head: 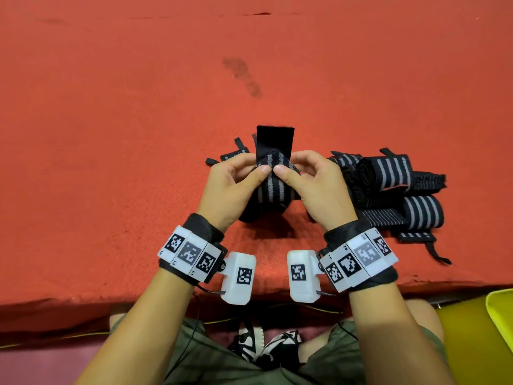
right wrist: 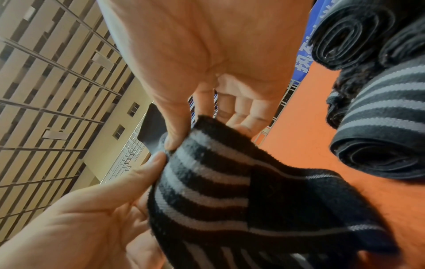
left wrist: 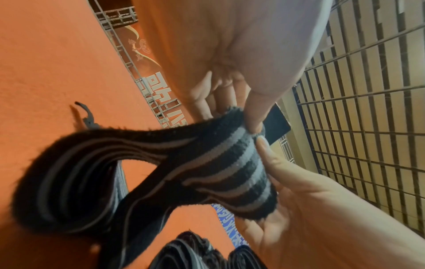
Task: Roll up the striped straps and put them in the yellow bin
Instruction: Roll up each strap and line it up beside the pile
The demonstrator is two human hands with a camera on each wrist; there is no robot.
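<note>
- Left hand [head: 233,187] and right hand [head: 316,187] sit at frame centre in the head view, both pinching one striped strap [head: 270,184].
- Thumbs meet on top of the strap, fingers curled behind it; a plain black end [head: 274,141] sticks up above the fingers.
- Left wrist view: the rest of the strap [left wrist: 92,182] hangs in a loose loop down to the red cloth [head: 111,134].
- Pile of other straps [head: 388,190], several rolled, lies right of centre, just beside the right hand.
- Yellow bin [head: 499,309] shows at the lower right corner, off the cloth, well apart from the hands.
</note>
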